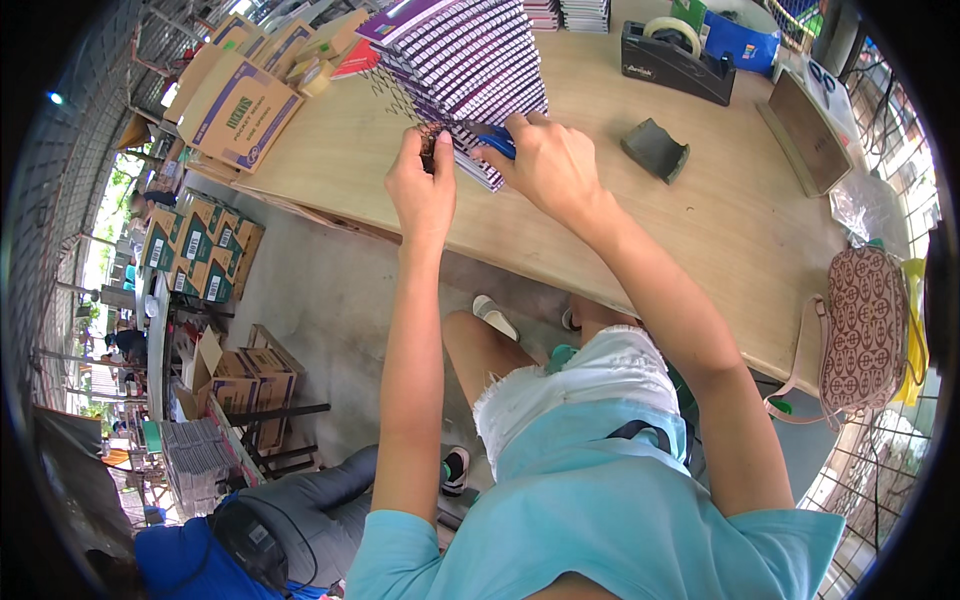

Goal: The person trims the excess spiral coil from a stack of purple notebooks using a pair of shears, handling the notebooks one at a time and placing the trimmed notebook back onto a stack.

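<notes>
I see both arms stretched fwd over the desk (640, 230) edge: left hand (422, 190) has its grip pinching the wire coil end at the bottom corner of the fanned stack of spiral notebooks (460, 60), right hand (550, 160) w/ grip pressed round a blue-handled tool (495, 140) at the same corner. Purple-and-tan cardboard box (240, 110) lies at desk's left end, green-and-tan cartons (195, 250) stacked on the floor below. Black tape dispenser (675, 60) holds a tape roll at the far side, patterned pink bag (865, 325) hangs at right.

Open-sided stationery packing workshop: wooden worktable (700, 210), stacked spiral notebooks (460, 60), cardboard cartons (200, 245), tape dispenser (678, 60).
</notes>
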